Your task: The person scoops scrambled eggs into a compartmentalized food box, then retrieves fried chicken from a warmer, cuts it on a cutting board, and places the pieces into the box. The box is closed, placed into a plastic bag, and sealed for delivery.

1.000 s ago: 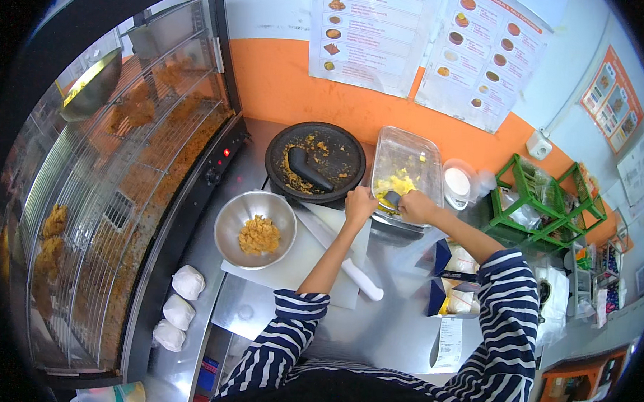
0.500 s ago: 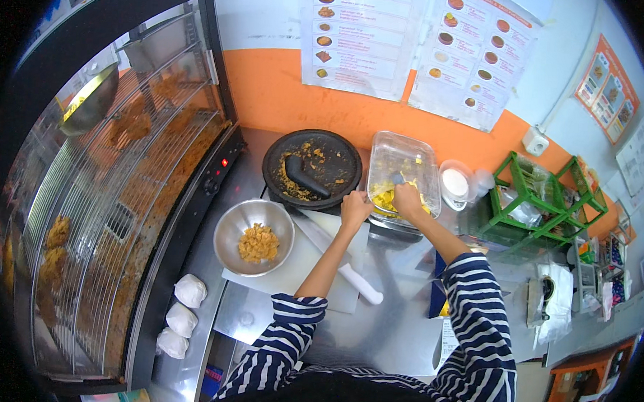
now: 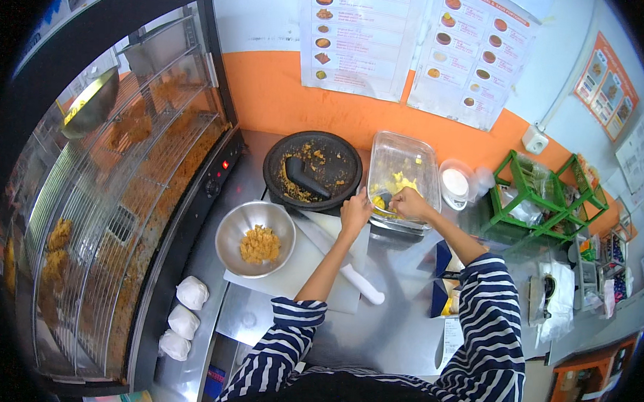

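My left hand [image 3: 355, 212] is closed on the near left corner of a clear rectangular container [image 3: 430, 154]. Inside lie chopped yellow pieces [image 3: 400, 183]. Over the container's near end, my right hand [image 3: 408, 203] is closed round a spoon [image 3: 384, 201], whose dark head dips among the pieces by the left wall; its handle is mostly hidden in my fingers. Just left stands a black stone mortar [image 3: 343, 157] with orange-brown paste smears and a bent black pestle [image 3: 305, 177] in it. A steel bowl [image 3: 227, 229] nearer me holds an orange-brown mash [image 3: 260, 245].
A white-handled knife [image 3: 360, 282] lies across a white cutting board [image 3: 332, 293]. Three white wrapped bundles [image 3: 183, 322] sit beside the glass display cabinet [image 3: 120, 214] on the left. Right of the container are a small white scale [image 3: 455, 185] and green baskets [image 3: 512, 198].
My right hand has drawn slightly nearer me, and the spoon's head has swung from the container's middle to its near left corner. The left hand keeps its hold.
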Tool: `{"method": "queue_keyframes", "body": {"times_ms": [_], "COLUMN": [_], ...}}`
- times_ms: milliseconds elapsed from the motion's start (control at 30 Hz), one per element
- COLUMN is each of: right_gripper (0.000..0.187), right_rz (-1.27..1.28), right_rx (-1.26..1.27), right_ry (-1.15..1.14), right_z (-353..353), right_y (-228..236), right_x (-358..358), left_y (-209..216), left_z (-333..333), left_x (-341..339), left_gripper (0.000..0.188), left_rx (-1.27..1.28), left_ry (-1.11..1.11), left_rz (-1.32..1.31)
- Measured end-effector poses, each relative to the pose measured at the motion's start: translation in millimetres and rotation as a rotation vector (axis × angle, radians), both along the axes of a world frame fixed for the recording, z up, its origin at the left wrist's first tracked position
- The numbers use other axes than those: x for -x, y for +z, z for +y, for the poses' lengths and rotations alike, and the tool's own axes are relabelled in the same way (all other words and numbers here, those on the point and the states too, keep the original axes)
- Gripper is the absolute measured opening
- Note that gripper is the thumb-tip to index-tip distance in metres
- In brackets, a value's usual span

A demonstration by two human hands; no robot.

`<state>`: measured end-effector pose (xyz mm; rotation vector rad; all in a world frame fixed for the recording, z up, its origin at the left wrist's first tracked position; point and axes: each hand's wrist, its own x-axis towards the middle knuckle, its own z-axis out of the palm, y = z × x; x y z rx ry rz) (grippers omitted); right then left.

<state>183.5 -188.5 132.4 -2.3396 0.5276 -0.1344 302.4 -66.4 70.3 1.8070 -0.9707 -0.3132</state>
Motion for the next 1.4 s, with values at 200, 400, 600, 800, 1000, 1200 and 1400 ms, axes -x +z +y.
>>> {"method": "queue_keyframes", "body": {"times_ms": [200, 400, 600, 800, 1000, 1200, 1400], "right_gripper": [0.011, 0.022, 0.013, 0.019, 0.020, 0.024, 0.020], "right_rz": [-0.037, -0.247, -0.473, -0.229, -0.090, -0.193, -0.178], "right_rx": [-1.048, -1.724, -1.881, -1.792, -1.614, -1.496, -1.325], "right_ry": [-0.300, -0.553, -0.909, -0.648, -0.523, -0.435, -0.426], "right_z": [-19.4, -8.8, 2.9, -20.9, -33.6, -24.5, -2.7], "right_y": [-3.4, -28.7, -28.4, -18.3, -2.4, 36.6, 88.8], "right_x": [8.5, 8.5, 12.8, 53.9, 79.1, 129.0, 213.5], "left_y": [19.5, 35.9, 34.5, 35.7, 28.4, 28.1, -4.8], "left_z": [9.4, 6.4, 3.6, 13.5, 17.2, 34.6, 2.9], "left_x": [11.9, 21.3, 25.4, 29.4, 24.1, 73.8, 173.1], "left_gripper": [0.043, 0.049, 0.060, 0.066, 0.060, 0.027, 0.024], "left_rx": [-0.285, -0.430, -0.476, -0.393, -0.225, 0.297, 0.086], "left_ry": [0.017, -0.051, -0.027, 0.055, 0.098, 0.123, -0.343], "left_rz": [-0.238, -0.315, -0.168, -0.168, -0.140, -0.281, 0.250]}}
